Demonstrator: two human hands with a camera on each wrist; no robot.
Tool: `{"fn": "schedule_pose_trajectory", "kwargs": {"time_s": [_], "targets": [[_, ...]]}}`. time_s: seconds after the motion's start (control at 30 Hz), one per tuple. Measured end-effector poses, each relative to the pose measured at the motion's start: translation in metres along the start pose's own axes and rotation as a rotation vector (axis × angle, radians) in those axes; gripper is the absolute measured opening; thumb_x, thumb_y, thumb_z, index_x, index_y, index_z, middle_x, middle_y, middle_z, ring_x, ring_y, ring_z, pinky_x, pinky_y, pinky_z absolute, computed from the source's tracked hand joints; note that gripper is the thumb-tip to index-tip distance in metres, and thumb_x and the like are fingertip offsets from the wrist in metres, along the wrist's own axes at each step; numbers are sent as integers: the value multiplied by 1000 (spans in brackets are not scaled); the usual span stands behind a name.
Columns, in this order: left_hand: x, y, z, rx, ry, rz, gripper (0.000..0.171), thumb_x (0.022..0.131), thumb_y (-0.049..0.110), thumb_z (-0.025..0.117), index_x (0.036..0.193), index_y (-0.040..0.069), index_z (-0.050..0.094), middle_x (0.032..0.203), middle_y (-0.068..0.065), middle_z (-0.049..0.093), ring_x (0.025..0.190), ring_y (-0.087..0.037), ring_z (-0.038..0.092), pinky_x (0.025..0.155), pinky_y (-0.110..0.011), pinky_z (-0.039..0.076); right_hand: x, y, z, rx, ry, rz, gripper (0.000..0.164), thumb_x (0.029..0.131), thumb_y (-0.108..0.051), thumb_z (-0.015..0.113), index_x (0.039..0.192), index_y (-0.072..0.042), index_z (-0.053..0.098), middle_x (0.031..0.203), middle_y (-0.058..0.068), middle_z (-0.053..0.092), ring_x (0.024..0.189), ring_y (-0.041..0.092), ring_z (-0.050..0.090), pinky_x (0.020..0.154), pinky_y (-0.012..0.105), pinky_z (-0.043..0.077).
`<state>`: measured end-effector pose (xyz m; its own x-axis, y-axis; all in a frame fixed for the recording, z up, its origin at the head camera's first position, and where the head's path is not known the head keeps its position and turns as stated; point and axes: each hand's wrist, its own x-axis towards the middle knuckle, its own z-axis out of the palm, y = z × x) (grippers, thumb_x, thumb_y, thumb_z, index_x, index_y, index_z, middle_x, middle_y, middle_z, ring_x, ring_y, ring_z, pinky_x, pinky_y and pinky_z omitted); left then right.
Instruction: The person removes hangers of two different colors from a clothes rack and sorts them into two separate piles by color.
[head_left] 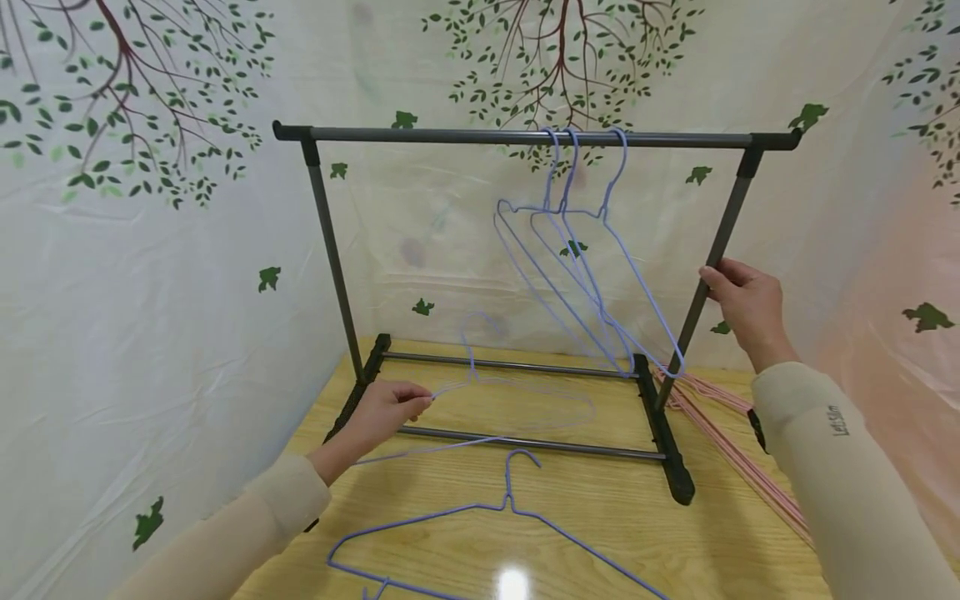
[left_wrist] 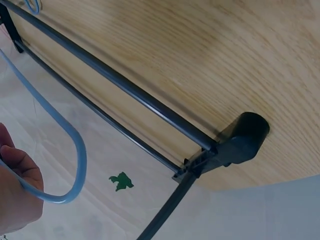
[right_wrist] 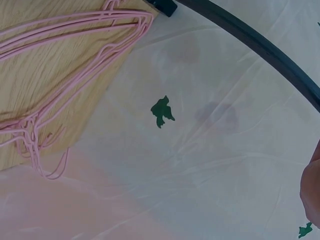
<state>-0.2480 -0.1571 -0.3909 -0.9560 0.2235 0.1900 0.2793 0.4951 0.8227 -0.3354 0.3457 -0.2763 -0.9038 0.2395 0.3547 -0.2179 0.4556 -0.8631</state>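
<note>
My left hand pinches a thin blue wire hanger by one shoulder end, in front of the dark garment rack. In the left wrist view the rounded corner of this blue hanger curves out from the fingers. On the other side, my right hand grips the rack's right post, thumb in front. Three blue hangers hang by their hooks from the top bar, right of its middle. Another blue hanger lies on the table before the rack, its lower part cut off by the frame.
Pink hangers lie bunched on the wooden table to the right of the rack, some hooks past the table's edge. The rack's right foot stands beside them. A leaf-patterned sheet hangs behind and around.
</note>
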Motion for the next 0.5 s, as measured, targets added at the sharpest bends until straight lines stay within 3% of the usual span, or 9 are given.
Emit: {"fn": "schedule_pose_trajectory", "kwargs": {"time_s": [0.2, 0.5], "targets": [[-2, -4, 14, -38, -130, 16, 20, 98, 14, 64, 107, 0, 75, 85, -2, 70, 76, -15, 63, 74, -39, 57, 0, -1, -1, -23, 0, 25, 60, 97, -43, 59, 141, -3, 54, 99, -20, 59, 83, -9, 61, 85, 16, 51], [-12, -7, 30, -100, -255, -2, 18, 97, 16, 65, 101, 2, 76, 77, -1, 66, 72, -18, 62, 59, -31, 46, 0, -1, 0, -6, 6, 23, 62, 96, -43, 60, 143, -3, 52, 93, -25, 59, 81, -11, 62, 85, 16, 51]]}}
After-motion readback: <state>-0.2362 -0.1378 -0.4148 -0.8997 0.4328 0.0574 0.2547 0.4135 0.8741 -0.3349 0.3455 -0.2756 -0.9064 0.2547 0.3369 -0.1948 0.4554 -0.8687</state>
